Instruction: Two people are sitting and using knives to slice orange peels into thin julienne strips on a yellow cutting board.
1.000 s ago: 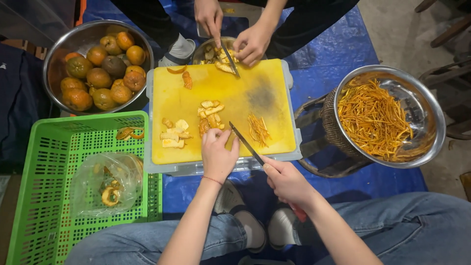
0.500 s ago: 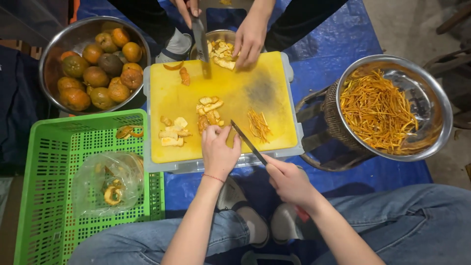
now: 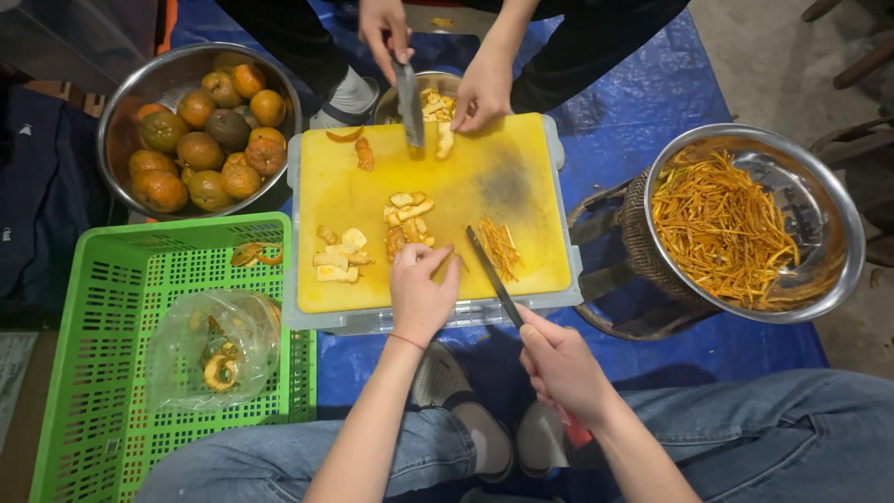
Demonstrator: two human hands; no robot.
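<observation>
Underneath everything, a blue plastic tarp (image 3: pixel 652 102) covers the floor. On it sit a green perforated plastic crate (image 3: pixel 112 373), a yellow rectangular cutting board (image 3: pixel 354 196), a steel bowl of thin orange peel strips (image 3: pixel 829 214) and a steel bowl of mottled orange-green citrus fruits (image 3: pixel 140 84). Across the board, another person's hands (image 3: pixel 480 93) work with a cleaver (face out of view). Nearer, the left hand (image 3: pixel 421 293) presses curled fingers on pale peel pieces (image 3: pixel 408 224) at the board's near edge. The right hand (image 3: pixel 559 363) has its grip closed round a dark-bladed knife (image 3: pixel 494 275), the blade angled over the board beside a small pile of cut strips (image 3: pixel 501 244).
</observation>
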